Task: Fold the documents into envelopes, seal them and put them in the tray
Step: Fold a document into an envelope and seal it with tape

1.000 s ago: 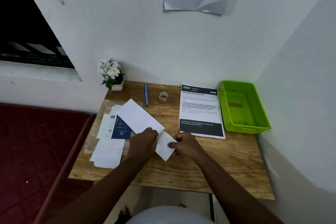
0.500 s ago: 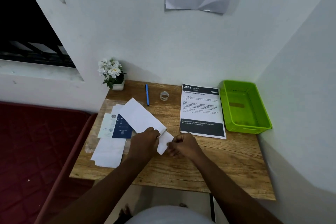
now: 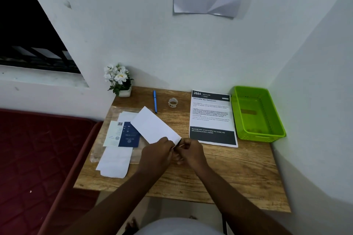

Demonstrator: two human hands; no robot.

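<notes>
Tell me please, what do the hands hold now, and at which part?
Both hands, left hand and right hand, hold the white envelope at its near end, by the corner nearest the person. The rest lies on the table.

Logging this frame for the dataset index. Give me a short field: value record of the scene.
surface: wooden table
left hand: grips near end of white envelope
right hand: pinches at the same end; what it holds is hidden
tray: green tray at far right, no envelopes in it
printed sheet: flat, beside the tray, unfolded
paper stack: left edge of table
blue pen, tape roll, flower pot: along the back
</notes>
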